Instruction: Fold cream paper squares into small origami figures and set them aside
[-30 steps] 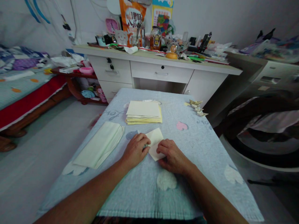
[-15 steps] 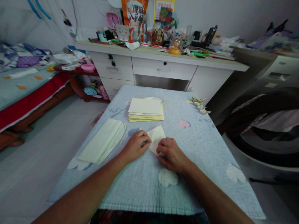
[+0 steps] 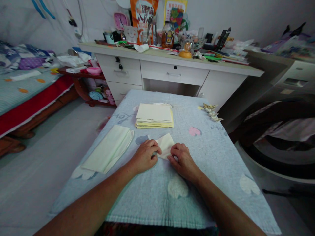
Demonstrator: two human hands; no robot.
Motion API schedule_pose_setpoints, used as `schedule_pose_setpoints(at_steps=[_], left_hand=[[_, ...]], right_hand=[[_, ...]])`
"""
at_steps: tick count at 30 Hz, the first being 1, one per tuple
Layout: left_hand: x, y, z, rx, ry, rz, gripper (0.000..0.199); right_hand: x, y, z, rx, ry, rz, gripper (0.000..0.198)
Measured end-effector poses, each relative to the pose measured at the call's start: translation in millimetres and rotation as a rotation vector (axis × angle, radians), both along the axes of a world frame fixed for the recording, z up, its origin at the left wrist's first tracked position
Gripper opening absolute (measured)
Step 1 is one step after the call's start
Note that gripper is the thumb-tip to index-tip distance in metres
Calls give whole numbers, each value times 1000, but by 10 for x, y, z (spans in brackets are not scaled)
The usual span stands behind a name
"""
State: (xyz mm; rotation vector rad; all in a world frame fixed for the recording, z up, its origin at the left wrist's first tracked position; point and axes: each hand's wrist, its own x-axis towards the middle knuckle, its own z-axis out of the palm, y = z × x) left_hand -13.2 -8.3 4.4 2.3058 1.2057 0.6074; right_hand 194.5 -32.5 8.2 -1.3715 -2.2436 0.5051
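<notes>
Between my hands a small cream sheet of paper (image 3: pixel 165 143) with crease lines lies on the cloth-covered table. My left hand (image 3: pixel 146 154) is closed at its left edge, thumb and fingertips gripping the paper. At the lower right edge, my right hand (image 3: pixel 182 160) has its fingers curled and pressed onto the same sheet. Just beyond is a stack of cream and yellow paper sheets (image 3: pixel 154 113). A longer folded pale paper (image 3: pixel 108 149) lies to the left of my left hand. Several small folded paper pieces (image 3: pixel 213 113) sit at the table's far right.
A pale blue cloth (image 3: pixel 209 183) with heart prints covers the table. Behind it stands a white desk (image 3: pixel 174 65) crowded with jars, bags and papers. A washing machine (image 3: pixel 283 85) is on the right, a bed (image 3: pixel 29 88) on the left.
My right hand has shifted slightly up and right along the paper's edge, uncovering more of the sheet. The sheet's lower part now looks flatter. My left hand moved slightly right.
</notes>
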Motion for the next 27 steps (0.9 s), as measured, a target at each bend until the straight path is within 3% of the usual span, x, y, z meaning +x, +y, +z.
schedule_pose_setpoints(at_steps=[7,19,27], left_hand=[[11,-10,5,-4,5,7,5],[48,-11,-41,33,3,54,6],[88,-9,-43,26,28,119,5]], right_hand=[[-18,33,-69,-12,17,-156,15],[-69,68,-87,-8,-55,-315,17],[-76,95,-114,-2,-104,-343,17]])
